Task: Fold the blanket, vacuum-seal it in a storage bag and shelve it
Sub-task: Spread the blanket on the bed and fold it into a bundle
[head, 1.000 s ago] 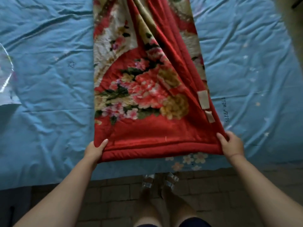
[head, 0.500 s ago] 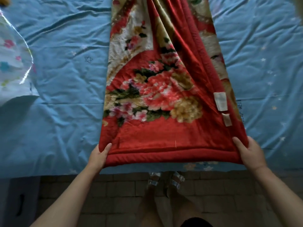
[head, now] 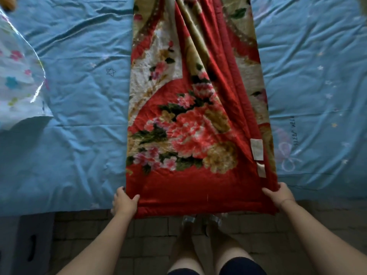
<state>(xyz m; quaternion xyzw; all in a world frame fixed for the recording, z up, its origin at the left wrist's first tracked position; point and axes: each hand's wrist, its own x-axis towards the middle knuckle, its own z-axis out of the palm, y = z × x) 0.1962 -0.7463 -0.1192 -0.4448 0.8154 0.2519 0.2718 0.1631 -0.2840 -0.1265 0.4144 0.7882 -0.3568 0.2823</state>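
Gripping the near corners of the red plush floral blanket (head: 190, 126), the left hand (head: 124, 200) at 7 o'clock and the right hand (head: 278, 195) at 5 o'clock each pinched the hem, thumb on top, arms stretched forward. The blanket lay folded lengthwise down the middle of the wrinkled blue bed sheet (head: 79, 96). Since a second earlier its hem had been drawn nearer, overhanging the bed's edge above the brick floor (head: 151, 235). Fingers under the hem were hidden. The blanket's far end was cut off at 12 o'clock, and the clear flower-printed plastic storage bag (head: 17, 80) was cropped at 9 o'clock.
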